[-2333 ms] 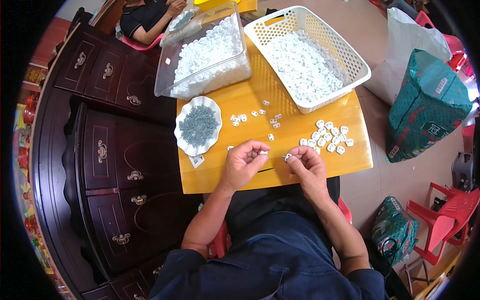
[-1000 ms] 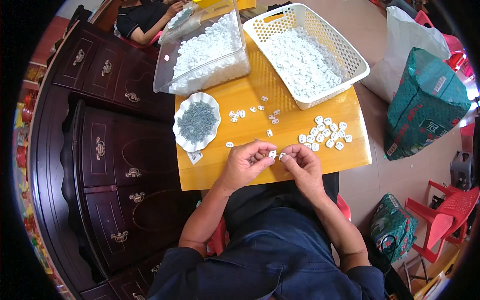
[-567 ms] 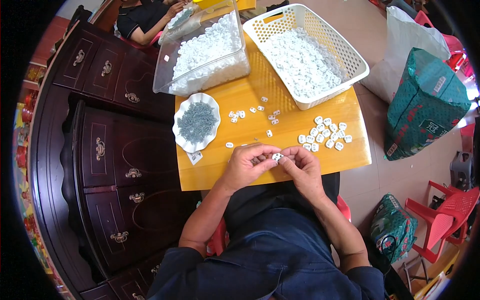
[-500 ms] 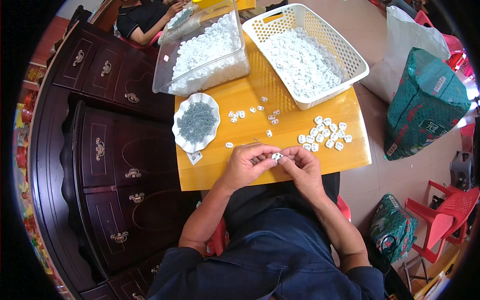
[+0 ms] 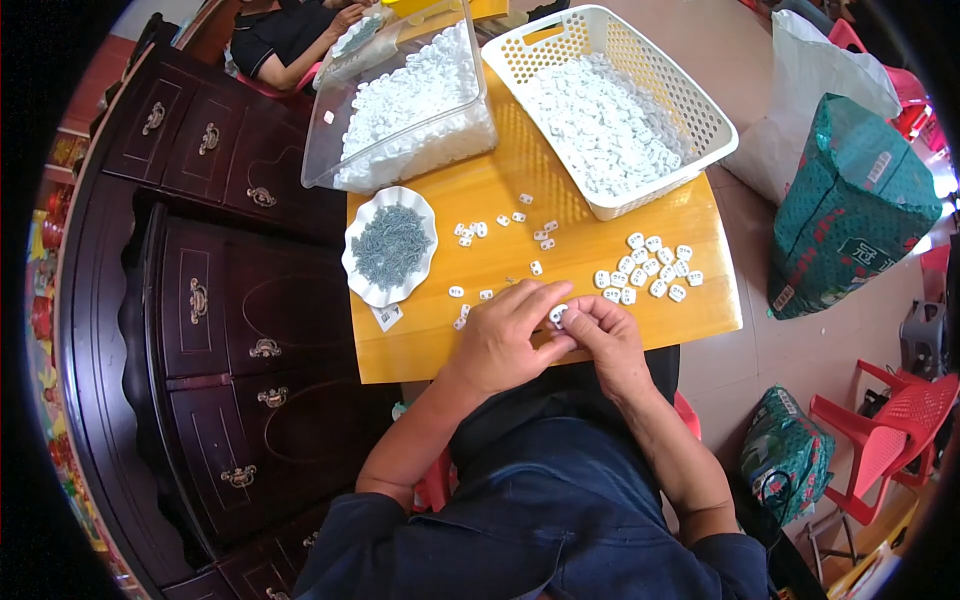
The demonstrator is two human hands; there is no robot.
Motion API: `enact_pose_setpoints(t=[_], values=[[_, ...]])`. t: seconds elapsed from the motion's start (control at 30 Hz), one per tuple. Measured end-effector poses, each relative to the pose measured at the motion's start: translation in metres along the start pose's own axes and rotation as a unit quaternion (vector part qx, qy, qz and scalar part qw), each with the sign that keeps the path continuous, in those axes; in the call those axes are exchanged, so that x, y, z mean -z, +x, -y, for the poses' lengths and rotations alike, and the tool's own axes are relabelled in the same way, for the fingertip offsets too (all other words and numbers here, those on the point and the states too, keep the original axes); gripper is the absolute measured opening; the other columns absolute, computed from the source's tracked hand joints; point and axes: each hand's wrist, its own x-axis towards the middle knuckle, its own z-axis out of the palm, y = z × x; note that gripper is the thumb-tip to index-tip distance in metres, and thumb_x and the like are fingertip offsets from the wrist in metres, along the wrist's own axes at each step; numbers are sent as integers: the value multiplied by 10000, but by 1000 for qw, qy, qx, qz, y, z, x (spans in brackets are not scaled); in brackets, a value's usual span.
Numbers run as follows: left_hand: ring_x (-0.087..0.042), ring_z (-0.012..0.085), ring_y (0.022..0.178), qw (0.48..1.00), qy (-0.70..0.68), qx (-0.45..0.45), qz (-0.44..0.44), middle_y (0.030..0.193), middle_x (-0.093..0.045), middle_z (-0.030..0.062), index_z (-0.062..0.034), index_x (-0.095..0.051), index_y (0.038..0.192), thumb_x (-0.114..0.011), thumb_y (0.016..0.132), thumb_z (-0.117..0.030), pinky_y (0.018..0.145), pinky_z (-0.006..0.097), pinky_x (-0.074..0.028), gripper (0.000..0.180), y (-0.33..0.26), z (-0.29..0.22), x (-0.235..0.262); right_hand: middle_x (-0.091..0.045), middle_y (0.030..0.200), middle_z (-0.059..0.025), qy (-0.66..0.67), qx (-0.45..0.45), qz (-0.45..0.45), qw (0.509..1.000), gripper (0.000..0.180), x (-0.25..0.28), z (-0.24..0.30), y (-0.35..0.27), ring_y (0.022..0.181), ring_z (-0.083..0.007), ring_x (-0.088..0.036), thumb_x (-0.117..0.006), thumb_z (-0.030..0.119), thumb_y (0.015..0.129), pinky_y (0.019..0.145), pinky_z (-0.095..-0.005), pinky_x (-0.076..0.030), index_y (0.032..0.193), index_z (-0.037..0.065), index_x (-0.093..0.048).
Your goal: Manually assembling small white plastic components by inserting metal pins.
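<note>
Sits at a yellow wooden table (image 5: 590, 245) in a dark blue short-sleeved top (image 5: 500, 520), with both bare hands close to the near edge. Holds a small white tile (image 5: 558, 314) with a dark mark on its face, pinched between thumb and forefinger of the right hand (image 5: 612, 350), in the gap between the two hands. Arches the left hand (image 5: 505, 340) just beside, back upward, thumb and forefinger parted on either side of the tile; cannot tell about touching there, nor about anything in the left grip, with the palm out of sight.

Just beyond the left hand, a tiny dark bit (image 5: 510, 280) on the table. Farther out, scattered dotted tiles (image 5: 481, 229), some in small clumps, some alone. To the right of the right hand, a loose group of marked tiles (image 5: 650, 268), a few touching. At the table's left side, a white wavy-edged dish (image 5: 383, 297) full of thin grey pins (image 5: 390, 248), with a small card (image 5: 388, 317) partly under the rim.

Toward the far side, a clear plastic box (image 5: 320, 165) and a white basket (image 5: 680, 95) with holes in the walls, both heaped with small white pieces (image 5: 605, 120). To the left of the table, a dark wooden cabinet (image 5: 290, 330); on the floor to the right, a tall green bag (image 5: 840, 200) beside a white sack (image 5: 800, 110), and nearer, a red chair (image 5: 900, 430)
</note>
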Motion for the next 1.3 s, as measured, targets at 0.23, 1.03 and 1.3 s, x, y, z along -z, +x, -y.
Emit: enact_pose_setpoints(t=[0.23, 1.03, 1.3], values=[[-715, 297, 828, 997, 50, -48, -14, 970, -715, 116, -43, -709, 1107, -856, 757, -86, 719, 373, -579, 382, -2, 8, -7, -726, 936, -19, 4, 7, -8, 1000, 189, 8, -7, 2, 786, -64, -639, -642, 222, 1045, 731, -222, -516, 1043, 45, -709], [-704, 312, 819, 1000, 1, -25, 12, 910, -706, 106, -45, -710, 1042, -827, 750, -91, 694, 392, -568, 318, -3, 7, 2, -646, 785, 36, -99, 77, -31, 992, 269, 2, -6, -2, 719, -36, -560, -630, 216, 1061, 656, -216, -463, 922, 3, -719], [-697, 308, 793, 999, 18, -44, 5, 889, -700, 102, -50, -708, 1019, -806, 774, -95, 674, 397, -561, 267, -3, 8, 3, -674, 797, 12, -98, 75, -12, 992, 249, 3, -6, -2, 723, -53, -581, -640, 206, 1052, 669, -223, -477, 940, 4, -731]])
